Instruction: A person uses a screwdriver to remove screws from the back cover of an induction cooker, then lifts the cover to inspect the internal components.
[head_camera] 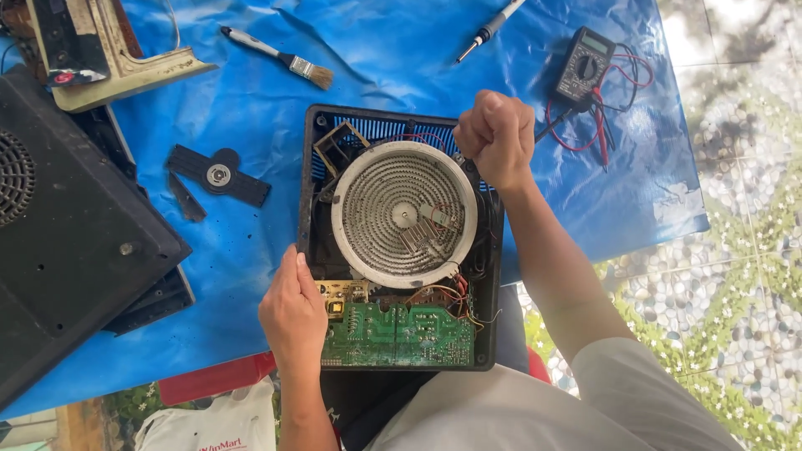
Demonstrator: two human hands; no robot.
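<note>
The opened cooker [399, 238] lies mid-worktop on a blue sheet [418, 50]. The left hand [292, 309] steadies its edge, fingers curled loosely. The right hand [494, 138] is fisted at the coil's [404, 213] far rim, apparently working a fastener; what it grips is hidden. Freeing the coil looks next.

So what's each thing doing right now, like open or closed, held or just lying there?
Cooker casing: top off, insides showing.
Round heating coil: exposed, seated in the casing.
Green circuit board: uncovered.
Left hand: flat on the casing's left edge.
Right hand: fisted at the coil's upper right rim.
Multimeter: lying untouched.
Brush: lying loose.
</note>
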